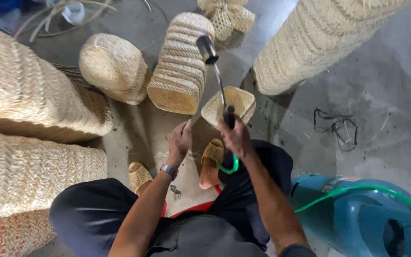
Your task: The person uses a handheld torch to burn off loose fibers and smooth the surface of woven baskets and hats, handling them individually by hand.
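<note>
Gripping a gas torch wand (pixel 217 78) pointing to twelve o'clock, the right hand (pixel 234 135) is clenched on its rigid handle; a stiff, light cane strip (pixel 192 119) is pinched by the left hand (pixel 181 140).

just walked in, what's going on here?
A seated person is working over a small woven basket on the concrete floor. The right hand grips a torch-like wand with a black nozzle, fed by a green hose running to a blue cylinder at their right. The left hand, watch on the wrist, holds the basket's near edge. Stacks of finished woven baskets lie all around.
</note>
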